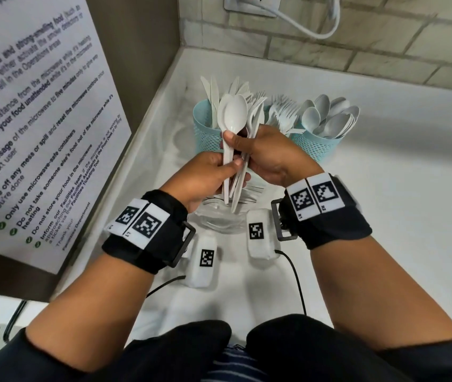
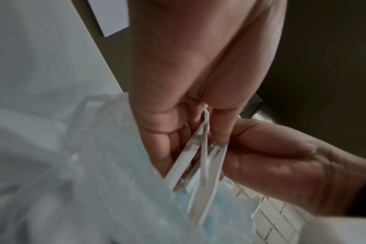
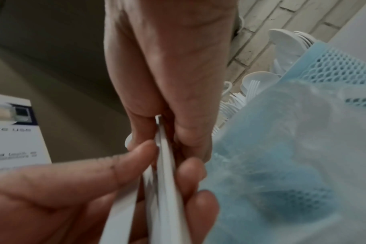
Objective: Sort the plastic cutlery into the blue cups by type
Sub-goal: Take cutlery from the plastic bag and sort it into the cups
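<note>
A bundle of white plastic cutlery [image 1: 236, 150], spoons and forks together, stands upright between both hands above the counter. My left hand [image 1: 230, 166] grips the handles low down, and the handles [image 2: 198, 165] fan out below its fingers. My right hand [image 1: 236, 142] holds the same bundle higher up, thumb on the neck of the front spoon [image 1: 235, 111]. Three blue mesh cups stand behind. The left cup [image 1: 205, 128] holds knives, the middle one forks [image 1: 282, 114], and the right cup [image 1: 318, 144] holds spoons. The right wrist view shows handles [image 3: 167, 181] pinched between both hands.
A clear plastic bag [image 1: 219, 224] lies on the white counter [image 1: 385, 216] under my hands. A printed notice [image 1: 40, 119] covers the left wall. A socket with a white cable [image 1: 302, 26] sits on the tiled back wall. The cups stand in the corner.
</note>
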